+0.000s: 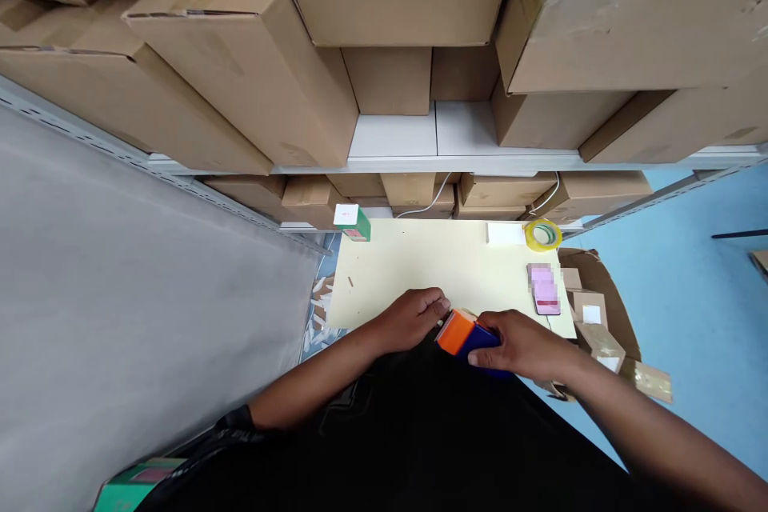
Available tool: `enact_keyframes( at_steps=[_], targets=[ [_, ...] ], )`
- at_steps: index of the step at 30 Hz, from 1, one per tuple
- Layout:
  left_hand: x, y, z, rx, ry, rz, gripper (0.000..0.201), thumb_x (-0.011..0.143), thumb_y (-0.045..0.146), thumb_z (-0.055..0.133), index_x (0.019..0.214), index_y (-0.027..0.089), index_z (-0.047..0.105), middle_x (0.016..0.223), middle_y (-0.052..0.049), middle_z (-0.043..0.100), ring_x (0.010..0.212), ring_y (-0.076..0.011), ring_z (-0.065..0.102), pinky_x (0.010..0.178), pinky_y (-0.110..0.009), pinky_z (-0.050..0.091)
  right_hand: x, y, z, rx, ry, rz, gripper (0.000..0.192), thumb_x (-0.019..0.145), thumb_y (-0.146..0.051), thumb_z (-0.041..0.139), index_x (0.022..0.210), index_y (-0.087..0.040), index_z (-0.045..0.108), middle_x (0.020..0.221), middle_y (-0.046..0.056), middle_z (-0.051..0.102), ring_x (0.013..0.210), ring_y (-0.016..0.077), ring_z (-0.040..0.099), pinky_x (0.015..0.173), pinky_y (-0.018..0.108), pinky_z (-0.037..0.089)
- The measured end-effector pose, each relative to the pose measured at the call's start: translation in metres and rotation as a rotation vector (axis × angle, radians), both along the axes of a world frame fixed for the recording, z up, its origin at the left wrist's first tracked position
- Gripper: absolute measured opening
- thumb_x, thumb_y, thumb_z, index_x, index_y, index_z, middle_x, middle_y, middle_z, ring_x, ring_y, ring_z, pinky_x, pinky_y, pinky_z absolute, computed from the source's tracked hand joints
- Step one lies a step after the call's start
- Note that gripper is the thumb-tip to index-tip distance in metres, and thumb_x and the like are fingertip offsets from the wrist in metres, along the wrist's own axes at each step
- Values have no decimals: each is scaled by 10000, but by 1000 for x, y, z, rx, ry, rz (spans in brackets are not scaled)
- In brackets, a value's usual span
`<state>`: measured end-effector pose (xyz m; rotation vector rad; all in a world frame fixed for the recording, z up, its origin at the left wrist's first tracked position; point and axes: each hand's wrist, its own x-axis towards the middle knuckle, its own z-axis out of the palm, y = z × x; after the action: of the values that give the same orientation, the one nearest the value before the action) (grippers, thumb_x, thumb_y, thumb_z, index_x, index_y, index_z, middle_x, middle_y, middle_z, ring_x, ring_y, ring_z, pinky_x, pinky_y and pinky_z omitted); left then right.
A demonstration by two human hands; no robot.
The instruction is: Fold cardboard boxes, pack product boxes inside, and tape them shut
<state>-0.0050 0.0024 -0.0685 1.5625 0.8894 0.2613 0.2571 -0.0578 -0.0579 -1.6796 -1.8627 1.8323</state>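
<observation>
1. Tape dispenser (458, 331), one, orange and dark blue, held just below the centre of the frame, at the table's (432, 256) near edge.
2. Two hands: the right hand (519, 344) wraps its fingers and thumb around the blue part; the left hand (415, 318) has fingertips and thumb drawn together beside the orange end, and whether they pinch anything I cannot tell.
3. On the table, right of centre: one yellow tape roll (530, 237), one white rectangular item (505, 234), one phone (544, 288) with a pixelated screen.
4. Two green boxes: one (363, 225) at the table's far left corner, its white top's print too small to read; another (129, 488) at lower left, lettering unreadable.
</observation>
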Motion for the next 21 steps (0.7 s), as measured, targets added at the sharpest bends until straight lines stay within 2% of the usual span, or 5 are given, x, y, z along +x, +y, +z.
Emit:
enact_keyframes(
  at_steps=[4,10,15,18,21],
  targets=[
    [-15,2,-7,200,102,-49,387,1093,458,371,875,211,574,885,-21,688,819,-174,639,738,-287,470,-16,-13,-12,54,17,-123,421,830,-612,774,892,-205,690,794,6,675,718,180,581,609,272,374],
    [-24,18,-3,538,372,-234,334,1107,406,375,939,222,598,945,-41,700,854,-210,667,737,-314,463,1,0,-37,-12,33,-123,505,752,-667,811,742,-198,623,674,-22,588,648,156,528,568,267,332],
    [-25,31,-1,589,464,-229,350,1120,400,353,952,218,601,963,-48,705,880,-219,674,767,-321,467,22,5,-50,-26,136,-140,541,753,-701,806,801,-187,642,707,-5,600,664,161,538,579,271,361],
    [-25,35,-18,550,469,-210,363,1113,414,355,938,220,607,958,-60,699,906,-238,670,799,-337,470,29,6,-57,-17,85,-126,539,759,-700,802,801,-187,640,703,-2,605,660,163,545,570,269,357],
    [-20,35,-45,474,434,-146,339,1095,410,387,924,225,615,970,-76,694,939,-252,663,835,-344,469,30,13,-65,26,-40,-80,516,762,-690,793,766,-200,633,681,-10,619,638,164,549,557,269,336]
  ],
)
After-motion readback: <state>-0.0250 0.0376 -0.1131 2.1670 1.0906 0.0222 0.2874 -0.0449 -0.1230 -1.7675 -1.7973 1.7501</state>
